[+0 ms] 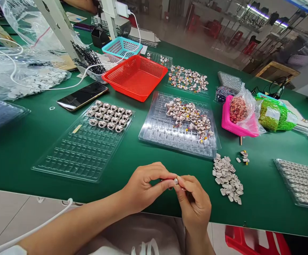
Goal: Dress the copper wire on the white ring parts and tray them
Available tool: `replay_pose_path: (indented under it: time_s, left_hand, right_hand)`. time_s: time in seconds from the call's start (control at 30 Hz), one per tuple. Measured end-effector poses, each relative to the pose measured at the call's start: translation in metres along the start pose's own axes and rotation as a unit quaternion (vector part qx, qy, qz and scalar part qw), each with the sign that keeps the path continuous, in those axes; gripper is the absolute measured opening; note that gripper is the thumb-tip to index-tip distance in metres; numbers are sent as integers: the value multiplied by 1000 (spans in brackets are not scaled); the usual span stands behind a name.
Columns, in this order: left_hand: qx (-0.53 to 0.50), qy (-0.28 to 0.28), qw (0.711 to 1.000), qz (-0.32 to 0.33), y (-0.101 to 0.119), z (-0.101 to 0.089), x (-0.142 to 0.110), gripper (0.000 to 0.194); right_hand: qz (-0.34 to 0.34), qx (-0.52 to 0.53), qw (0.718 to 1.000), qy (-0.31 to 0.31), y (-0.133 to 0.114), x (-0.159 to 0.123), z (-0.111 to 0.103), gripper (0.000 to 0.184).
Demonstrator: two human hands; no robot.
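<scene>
My left hand (150,186) and my right hand (196,200) meet above the table's front edge. Between their thumbs and forefingers they pinch a small, shiny pale earbud part (176,181); the fingers cover most of it. To the right of my hands lies a loose heap of pale grey caps (227,179). Beyond them, a stack of clear trays (154,134) carries many pale earbud parts with yellow and reddish bits (188,115). On the left, a clear slotted tray (74,156) holds rows of shiny rounded earbud shells (108,116) at its far end.
A phone (82,95), a red basket (139,76) and a blue basket (122,46) stand at the back left. A pink basket (227,117) with bagged parts is right of the trays. A filled tray (302,182) lies far right. A white cable (71,86) crosses the left side.
</scene>
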State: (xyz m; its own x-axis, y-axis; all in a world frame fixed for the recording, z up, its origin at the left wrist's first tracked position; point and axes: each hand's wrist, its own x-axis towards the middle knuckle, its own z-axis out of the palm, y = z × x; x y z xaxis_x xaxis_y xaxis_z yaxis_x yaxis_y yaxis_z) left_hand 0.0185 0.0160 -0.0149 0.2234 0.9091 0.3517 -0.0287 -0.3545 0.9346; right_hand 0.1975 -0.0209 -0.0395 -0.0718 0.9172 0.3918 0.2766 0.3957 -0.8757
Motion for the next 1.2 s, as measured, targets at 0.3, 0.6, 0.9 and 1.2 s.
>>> replay_pose_path:
  time_s: [0.3, 0.6, 0.9, 1.2]
  left_hand:
    - [-252, -40, 908, -332, 0, -2, 8, 17]
    - [-359, -90, 851, -373, -4, -2, 9, 31]
    - [-368, -102, 843, -379, -1, -1, 9, 31]
    - [-333, -96, 857, -380, 2, -4, 11, 32]
  right_hand:
    - [8, 51, 995, -84, -8, 11, -12, 29]
    - [16, 106, 988, -113, -12, 14, -14, 29]
    - [13, 93, 991, -100, -15, 10, -16, 30]
    - [7, 49, 995, -90, -18, 7, -17, 27]
